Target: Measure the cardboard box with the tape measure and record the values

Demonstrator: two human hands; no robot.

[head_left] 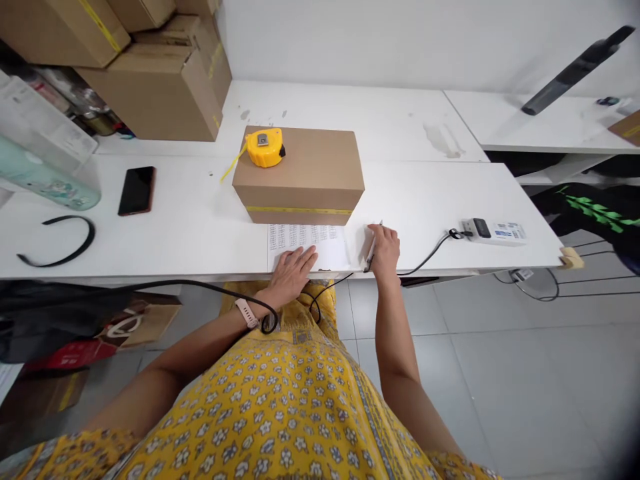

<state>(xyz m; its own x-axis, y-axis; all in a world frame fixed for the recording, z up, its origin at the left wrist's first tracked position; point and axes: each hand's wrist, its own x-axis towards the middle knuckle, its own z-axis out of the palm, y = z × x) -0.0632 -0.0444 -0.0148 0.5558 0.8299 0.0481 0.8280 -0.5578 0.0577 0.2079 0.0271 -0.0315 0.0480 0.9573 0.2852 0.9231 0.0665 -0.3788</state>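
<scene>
My left hand (pixel 293 272) lies with its fingers stretched out on a white sheet (pixel 333 253) printed with rows of small dark text, at the table's front edge. To its right, my right hand (pixel 385 250) is closed around a slim, pale object with a dark lower end (pixel 371 257). Its shape is pen-like, but the fingers cover part of it and its exact kind is unclear. Just behind the sheet stands a closed brown cardboard box (pixel 305 177) with a yellow strip along its front. On the box top sits a yellow tape measure (pixel 265 148), its tape end sticking out leftward.
A power strip (pixel 495 230) with a black cable (pixel 425 260) lies to the right. On the left are a phone (pixel 137 191), a black headband (pixel 83 243), a mint bottle (pixel 50 177) and stacked cardboard boxes (pixel 155 90). Another black cable (pixel 200 285) hangs before my left wrist.
</scene>
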